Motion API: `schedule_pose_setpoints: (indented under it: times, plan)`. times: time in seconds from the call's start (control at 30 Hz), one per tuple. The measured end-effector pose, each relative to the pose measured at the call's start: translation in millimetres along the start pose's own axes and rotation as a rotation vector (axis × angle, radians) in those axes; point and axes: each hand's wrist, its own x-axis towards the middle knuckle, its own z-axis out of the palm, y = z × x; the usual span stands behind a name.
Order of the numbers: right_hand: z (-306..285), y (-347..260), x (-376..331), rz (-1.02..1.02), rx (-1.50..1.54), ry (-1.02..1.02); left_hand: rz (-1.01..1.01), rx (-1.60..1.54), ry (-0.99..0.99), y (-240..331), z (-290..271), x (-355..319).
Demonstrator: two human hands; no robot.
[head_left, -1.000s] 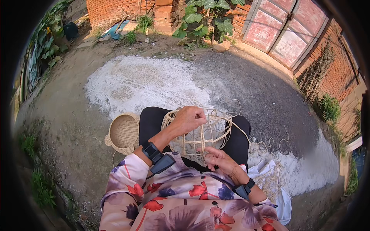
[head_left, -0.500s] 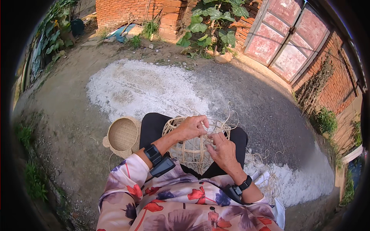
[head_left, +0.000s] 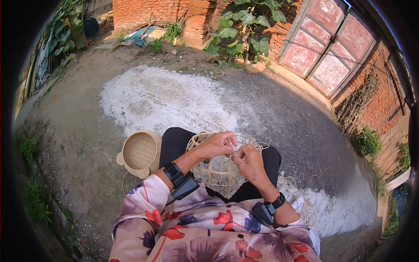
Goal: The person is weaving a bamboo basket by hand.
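Note:
An openwork wicker basket (head_left: 220,174) of pale cane rests between my knees, its loose weave leaving large gaps. Above its upper side my left hand (head_left: 218,145) is closed, thumb and fingers pinching a thin cane strand. Just right of it, nearly touching, my right hand (head_left: 250,163) is also closed, with fingertips pinched at the strand by the basket's rim. Exactly where the strand runs between the fingertips is hard to make out. A loose cane end (head_left: 267,135) curls up beyond the basket's right side.
A finished, tightly woven round basket (head_left: 142,150) with small lugs lies by my left knee. Several loose cane strands (head_left: 307,208) lie tangled on the ground at my right. White powdery material (head_left: 166,98) covers part of the ground ahead. Farther off stand a brick wall (head_left: 148,15) and metal doors (head_left: 329,46).
My right hand has moved up and in toward the left, its fingers now pinched tighter. The loose cane loop at the basket's far right has shifted lower. My left hand has barely moved.

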Motion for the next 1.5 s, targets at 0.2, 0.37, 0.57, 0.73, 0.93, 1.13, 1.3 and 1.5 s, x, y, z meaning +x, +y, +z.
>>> schedule_pose_setpoints:
  times: [0.2, 0.37, 0.57, 0.73, 0.93, 1.13, 1.3, 1.5]
  plan:
    - [-3, 3, -3, 0.255, 0.605, -0.106, -0.034, -0.053, -0.046, -1, -2, 0]
    - [-15, -3, -10, -0.153, -0.078, 0.025, -0.023, 0.017, -0.033, -3, -2, 1]
    - [-29, -2, -17, -0.252, -0.305, -0.036, 0.056, 0.157, 0.021, -1, -1, -5]
    - [-39, 11, 20, -0.054, -0.079, -0.093, 0.075, 0.173, 0.061, 0, 3, -5]
    - [-13, 17, 44, -0.067, -0.103, -0.085, 0.087, 0.142, 0.117, -3, 6, -1]
    - [-37, 38, 20, 0.035, 0.026, -0.112, 0.077, 0.214, 0.162, -6, 12, 4]
    - [-108, 134, -42, 0.282, -0.368, 0.215, 0.051, 0.177, 0.164, -6, 13, 4]
    - [-264, 300, -190, 0.807, -0.64, 0.474, 0.021, 0.143, 0.147, -6, 15, 7]
